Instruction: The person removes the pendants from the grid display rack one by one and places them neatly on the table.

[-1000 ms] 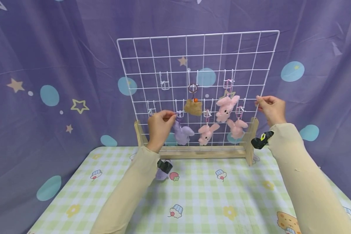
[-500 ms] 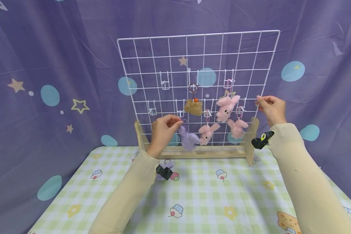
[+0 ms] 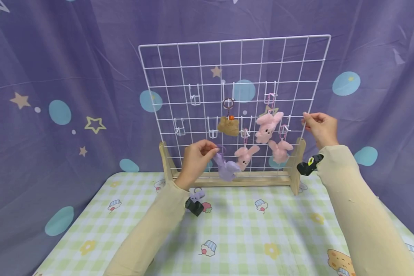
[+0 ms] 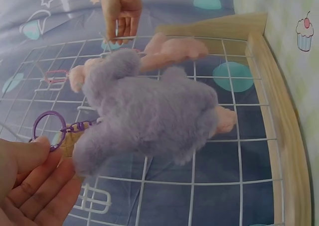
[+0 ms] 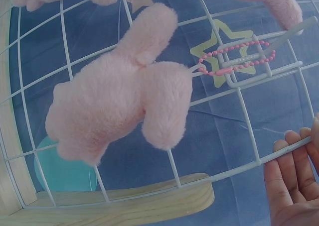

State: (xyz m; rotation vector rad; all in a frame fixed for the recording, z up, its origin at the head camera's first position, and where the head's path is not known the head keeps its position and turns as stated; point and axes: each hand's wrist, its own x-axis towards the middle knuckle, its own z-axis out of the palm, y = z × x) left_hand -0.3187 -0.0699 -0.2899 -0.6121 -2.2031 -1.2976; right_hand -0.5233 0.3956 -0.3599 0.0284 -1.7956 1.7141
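Note:
My left hand pinches the purple ring of a lilac plush bunny keychain, which dangles in front of the lower grid. My right hand grips the right edge wire of the white wire grid rack. Three pink plush bunny keychains hang from hooks on its right half; the nearest pink bunny hangs by a pink bead chain in the right wrist view. A brown plush keychain hangs mid-grid from a dark ring. Just below it to the left is a bare hook.
Two more bare hooks sit on the grid's left side, an upper hook and a lower hook. A wooden stand holds the grid on the checked tablecloth. Another lilac plush keychain lies partly behind my left wrist camera.
My left hand has drawn the lilac bunny keychain off the lower middle hook and moved it right and down. My right hand stays on the grid's edge.

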